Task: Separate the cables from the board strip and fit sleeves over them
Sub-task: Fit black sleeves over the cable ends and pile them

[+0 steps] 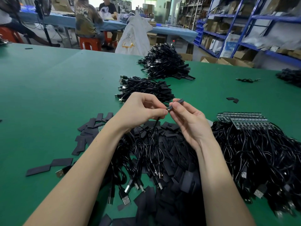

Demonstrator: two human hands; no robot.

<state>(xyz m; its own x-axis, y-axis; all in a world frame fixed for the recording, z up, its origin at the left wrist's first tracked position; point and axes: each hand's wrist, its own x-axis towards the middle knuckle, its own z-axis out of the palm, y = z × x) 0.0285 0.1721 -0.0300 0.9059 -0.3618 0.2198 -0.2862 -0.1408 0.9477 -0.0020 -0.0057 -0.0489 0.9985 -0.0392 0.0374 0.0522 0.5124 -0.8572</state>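
Observation:
My left hand (143,110) pinches the board end of a thin black cable (154,128) that hangs down into the heap below. My right hand (189,121) pinches a small black sleeve (179,100) between thumb and fingers, its open end right at the cable's small board tip (168,109). Both hands meet above the table's middle. At the right lie board strips (247,119) with many black cables still attached. Loose flat black sleeves (91,126) are scattered to the left and under my arms.
Two piles of sleeved cables (146,88) (166,62) lie behind my hands on the green table (48,95). USB plugs (126,200) stick out of the near heap. People sit at a blue table at the back; blue shelving stands at the right.

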